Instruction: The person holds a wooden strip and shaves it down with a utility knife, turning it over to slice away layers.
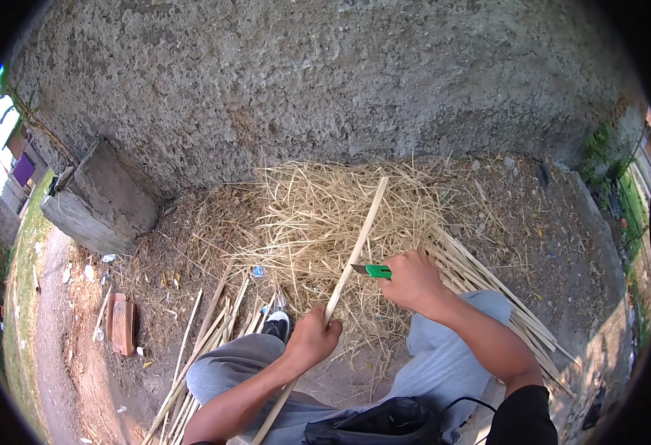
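Observation:
My left hand (313, 340) is closed round a long, pale strip of split wood or bamboo (360, 245), which slants from my lap up and away to the right. In my right hand (413, 280) is a green utility knife (378, 271), its dark blade pointing left and meeting the strip a little beyond my left hand. Beneath the far end of the strip lies a heap of thin pale shavings (310, 215). My fingers hide the part of the strip inside my left grip.
Bundles of similar strips lie by my right leg (488, 282) and left leg (214, 341). A rough grey wall (325, 81) rises behind the shavings. A concrete block (106, 196) and a reddish brick (121, 324) are at left. A black bag (377, 424) rests at my lap.

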`<state>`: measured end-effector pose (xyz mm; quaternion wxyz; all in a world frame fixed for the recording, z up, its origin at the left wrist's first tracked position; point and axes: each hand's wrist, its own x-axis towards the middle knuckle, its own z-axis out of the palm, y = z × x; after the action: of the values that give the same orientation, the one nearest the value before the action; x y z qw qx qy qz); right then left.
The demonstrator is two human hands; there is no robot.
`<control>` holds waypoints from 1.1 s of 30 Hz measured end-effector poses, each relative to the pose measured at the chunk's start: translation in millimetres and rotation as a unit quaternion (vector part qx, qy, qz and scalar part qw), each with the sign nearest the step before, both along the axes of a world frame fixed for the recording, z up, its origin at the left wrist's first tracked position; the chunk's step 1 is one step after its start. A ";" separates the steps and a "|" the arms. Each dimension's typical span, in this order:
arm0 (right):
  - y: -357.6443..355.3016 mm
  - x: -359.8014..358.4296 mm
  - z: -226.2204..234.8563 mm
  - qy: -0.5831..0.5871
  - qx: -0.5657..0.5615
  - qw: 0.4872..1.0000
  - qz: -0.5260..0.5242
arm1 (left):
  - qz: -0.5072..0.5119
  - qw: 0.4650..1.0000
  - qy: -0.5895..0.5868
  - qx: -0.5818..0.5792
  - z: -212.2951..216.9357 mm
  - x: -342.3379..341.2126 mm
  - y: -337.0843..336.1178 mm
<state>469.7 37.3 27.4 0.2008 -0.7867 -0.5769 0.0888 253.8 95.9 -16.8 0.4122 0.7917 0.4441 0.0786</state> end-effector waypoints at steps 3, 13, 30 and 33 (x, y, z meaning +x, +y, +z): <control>10.3 10.0 -43.6 0.016 0.039 0.999 -0.011 | -0.043 0.994 -0.065 -0.072 -6.8 5.8 6.2; 14.6 11.3 -59.2 0.058 0.031 0.998 0.008 | -0.025 0.929 -0.100 -0.356 10.8 18.8 8.6; 18.3 -12.5 -40.0 0.018 -0.082 0.996 0.016 | -0.032 0.972 -0.119 -0.202 -23.7 20.0 11.4; 12.6 -18.4 -37.7 0.039 -0.080 0.996 -0.008 | -0.033 0.994 -0.078 -0.075 -24.0 25.1 8.3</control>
<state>451.3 50.0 -10.2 0.1599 -0.8011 -0.5530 0.1637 278.9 104.2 -40.9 0.5060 0.7643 0.3887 0.0931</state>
